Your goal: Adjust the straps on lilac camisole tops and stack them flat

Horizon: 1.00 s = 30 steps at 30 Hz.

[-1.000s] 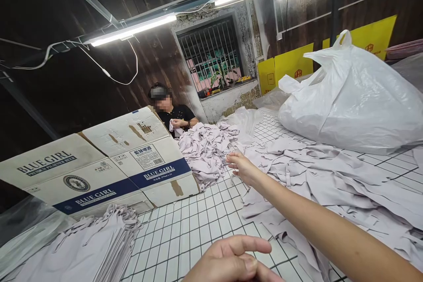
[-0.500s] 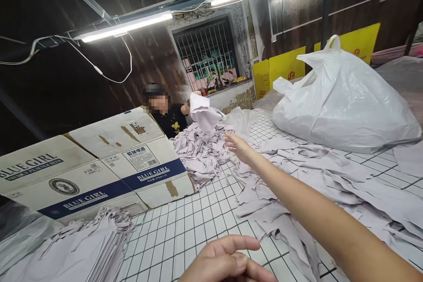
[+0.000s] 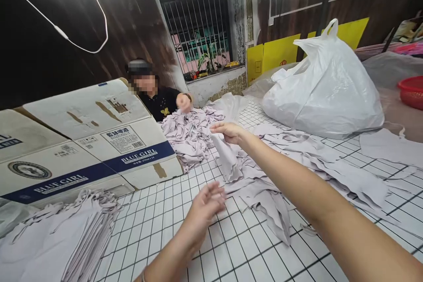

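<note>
My right hand (image 3: 228, 132) reaches out over the table and pinches a pale lilac-grey cloth piece (image 3: 226, 155), which hangs down from the fingers. Nearer to me, my left hand (image 3: 207, 202) is raised above the gridded table, its fingers loosely curved and apart, slightly blurred, with nothing in them. Loose cloth pieces (image 3: 264, 194) of the same colour lie spread under and to the right of my right arm. Beyond my hands is a heaped pile of crumpled cloth (image 3: 188, 134).
A neat cloth stack (image 3: 59, 238) lies at the lower left, before a white and blue cardboard box (image 3: 95, 145). A co-worker (image 3: 161, 101) is behind the far pile. A full white plastic bag (image 3: 327, 92) stands at right, with a red basket (image 3: 411, 92) beyond.
My right hand now holds a cloth piece; before, it was stretched out empty. My left hand has moved forward and up. The co-worker's hand no longer holds up a cloth. The view has tilted down.
</note>
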Each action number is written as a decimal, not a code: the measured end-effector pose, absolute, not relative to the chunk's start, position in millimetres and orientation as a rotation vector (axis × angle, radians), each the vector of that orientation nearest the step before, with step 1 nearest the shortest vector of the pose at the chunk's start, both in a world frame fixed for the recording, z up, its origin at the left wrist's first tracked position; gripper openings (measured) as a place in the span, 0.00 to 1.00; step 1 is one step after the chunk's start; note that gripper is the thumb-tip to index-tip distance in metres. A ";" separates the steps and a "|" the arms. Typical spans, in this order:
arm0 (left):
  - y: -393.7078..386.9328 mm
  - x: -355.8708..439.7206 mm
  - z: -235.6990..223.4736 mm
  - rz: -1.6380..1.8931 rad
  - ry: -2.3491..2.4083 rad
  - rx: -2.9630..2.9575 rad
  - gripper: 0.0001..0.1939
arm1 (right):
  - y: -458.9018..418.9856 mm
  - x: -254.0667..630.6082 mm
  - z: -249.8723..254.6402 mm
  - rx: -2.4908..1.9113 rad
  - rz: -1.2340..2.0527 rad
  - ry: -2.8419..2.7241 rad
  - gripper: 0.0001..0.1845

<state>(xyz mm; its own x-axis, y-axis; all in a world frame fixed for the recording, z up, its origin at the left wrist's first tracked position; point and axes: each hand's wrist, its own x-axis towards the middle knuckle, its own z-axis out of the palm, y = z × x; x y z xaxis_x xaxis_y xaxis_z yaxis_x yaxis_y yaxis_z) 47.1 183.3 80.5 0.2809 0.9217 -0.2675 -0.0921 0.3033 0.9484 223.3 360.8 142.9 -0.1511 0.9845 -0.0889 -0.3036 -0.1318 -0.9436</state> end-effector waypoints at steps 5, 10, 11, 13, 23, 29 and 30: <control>196.9 60.9 72.2 1.191 1.258 1.515 0.47 | 322.6 196.7 175.9 -0.773 1.693 -0.956 0.10; 202.9 53.9 62.9 1.411 1.387 1.618 0.43 | 279.4 178.5 206.5 -0.535 1.719 -0.908 0.09; 202.4 44.8 62.2 1.400 1.361 1.585 0.34 | 273.0 181.0 208.3 -0.514 1.713 -0.905 0.09; 197.4 20.2 63.8 1.322 1.274 1.526 0.18 | 264.0 193.5 203.0 -0.528 1.679 -0.874 0.10; 176.8 -61.6 34.3 0.441 1.601 1.809 0.16 | 202.9 227.5 33.8 -1.603 0.704 -1.689 0.25; 145.1 -70.4 21.7 0.350 1.840 2.083 0.30 | 168.0 204.2 -3.9 -1.475 0.407 -2.346 0.33; 138.5 -73.6 21.2 0.335 1.846 2.070 0.29 | 169.0 206.8 -6.7 -1.468 0.373 -2.335 0.27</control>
